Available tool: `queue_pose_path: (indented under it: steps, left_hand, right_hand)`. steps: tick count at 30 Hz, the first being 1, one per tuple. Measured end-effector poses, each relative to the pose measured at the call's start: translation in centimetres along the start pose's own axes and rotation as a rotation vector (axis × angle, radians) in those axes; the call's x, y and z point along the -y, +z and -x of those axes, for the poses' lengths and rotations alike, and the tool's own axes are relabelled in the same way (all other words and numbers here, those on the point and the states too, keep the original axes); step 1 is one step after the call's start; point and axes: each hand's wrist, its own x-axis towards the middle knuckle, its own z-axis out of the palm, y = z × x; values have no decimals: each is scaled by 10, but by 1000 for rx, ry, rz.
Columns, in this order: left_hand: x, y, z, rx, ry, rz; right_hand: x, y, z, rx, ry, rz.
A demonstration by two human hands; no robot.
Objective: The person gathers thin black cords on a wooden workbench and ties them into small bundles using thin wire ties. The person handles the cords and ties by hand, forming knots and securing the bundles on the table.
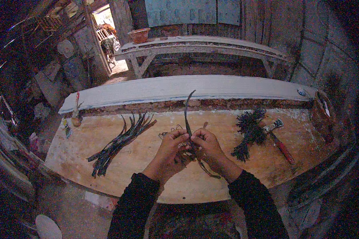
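Over the middle of the wooden table [171, 185], my left hand [170, 148] and my right hand [211, 148] meet, thumbs and forefingers pinching a long, dark, thin strip [187, 109]. One end stands up beyond my fingers and bends at the tip; the other end [208, 171] hangs below my right hand. My fingers hide its middle part. Thin dark loops [178, 128] show just behind my left hand; what they belong to is unclear. A bundle of similar dark strips [121, 143] lies to the left.
To the right lie a heap of dark, frayed or knotted bunches [250, 129] and a hammer [282, 148] with a red handle. A pale raised board [187, 87] runs along the far edge. A red-handled tool [77, 104] stands at the left. Behind is a bench [211, 46] with a reddish pot [139, 36].
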Motion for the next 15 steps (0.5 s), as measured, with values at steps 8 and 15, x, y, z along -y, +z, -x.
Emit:
queue_pose_path:
  steps: [8, 15]
  left_hand:
    - [-9, 18, 15, -84, -121, 149]
    - [-11, 16, 10, -98, -27, 54]
  right_hand:
    - [-7, 0, -2, -17, -96, 84]
    - [3, 7, 7, -53, -103, 115]
